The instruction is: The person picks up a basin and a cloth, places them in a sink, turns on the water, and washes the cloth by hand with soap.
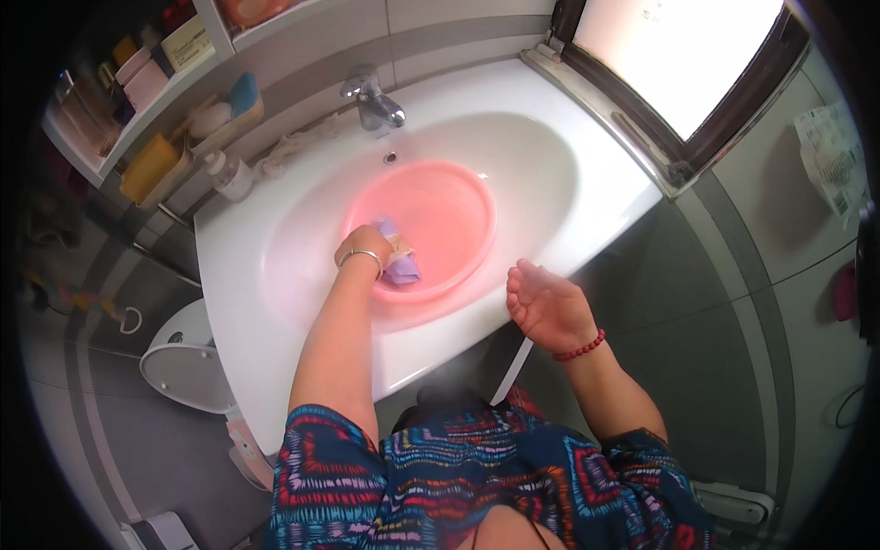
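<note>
My left hand (364,247), with a metal bangle at the wrist, is closed on a lilac and cream cloth (402,268) inside the left part of a pink plastic basin (489,227). The cloth hangs bunched at the basin's inner side. The basin stands in a white oval washbasin (550,158). Near the washbasin's front edge, to the right of the pink basin, my right hand (546,302) is raised with the palm up and fingers slightly curled, holding nothing. Red beads circle that wrist.
A chrome faucet (378,106) rises behind the basin. A pump bottle (230,175) stands at the counter's left back corner, below a shelf (144,103) of toiletries. Yellow and blue items sit in wall holders. A window (674,55) is at the right, and a toilet (189,378) at the lower left.
</note>
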`<state>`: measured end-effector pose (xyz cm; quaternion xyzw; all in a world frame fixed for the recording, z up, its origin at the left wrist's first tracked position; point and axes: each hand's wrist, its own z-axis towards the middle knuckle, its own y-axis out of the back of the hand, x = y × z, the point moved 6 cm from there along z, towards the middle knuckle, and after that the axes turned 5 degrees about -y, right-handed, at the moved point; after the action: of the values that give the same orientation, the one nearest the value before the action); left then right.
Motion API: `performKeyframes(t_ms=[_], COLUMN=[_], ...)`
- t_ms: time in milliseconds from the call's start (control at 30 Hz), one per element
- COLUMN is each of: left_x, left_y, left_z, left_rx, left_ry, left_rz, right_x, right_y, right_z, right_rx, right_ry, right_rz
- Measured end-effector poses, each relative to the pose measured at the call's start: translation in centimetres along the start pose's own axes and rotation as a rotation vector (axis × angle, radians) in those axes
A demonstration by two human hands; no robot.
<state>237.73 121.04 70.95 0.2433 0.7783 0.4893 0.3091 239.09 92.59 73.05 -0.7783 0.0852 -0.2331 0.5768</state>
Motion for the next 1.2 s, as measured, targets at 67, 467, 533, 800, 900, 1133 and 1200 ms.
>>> performKeyframes(t_ms=[67,467,533,800,900,1133,1200], left_x=[0.2,0.8,0.2,-1.0,-0.6,0.7,0.6], left_y=[-0.4,2.6,2.9,3.4,2.4,4.2,4.2], left_z=[0.7,-0.7,-1.2,-3.6,-3.2,-4.3,-4.6], left_rx=[0.003,-0.043,-0.092,-0.332,-0.272,-0.171,-0.076], left_ry=[-0.058,-0.17,-0.212,-0.165,-0.195,-0.164,-0.156], left_rz=[-0.206,-2.181,-2.205,-1.789,-1.994,-2.371,-2.427], right_x=[-0.1,1.6,1.2,-4.6,-4.3,-7.1,-8.5], right_y=[-0.2,-7.6,-9.0,-13.5,-11.6,-13.0,-14.3], right_z=[0.9,10.6,12.6,13.5,15.2,12.2,11.7], right_rx=[-0.069,0.086,0.134,0.13,0.085,0.173,0.279], right_ry=[-0.005,-0.033,0.013,0.916,0.696,0.801,0.952], right_rz=[-0.039,-0.098,-0.188,-1.831,-1.661,-1.896,-2.047])
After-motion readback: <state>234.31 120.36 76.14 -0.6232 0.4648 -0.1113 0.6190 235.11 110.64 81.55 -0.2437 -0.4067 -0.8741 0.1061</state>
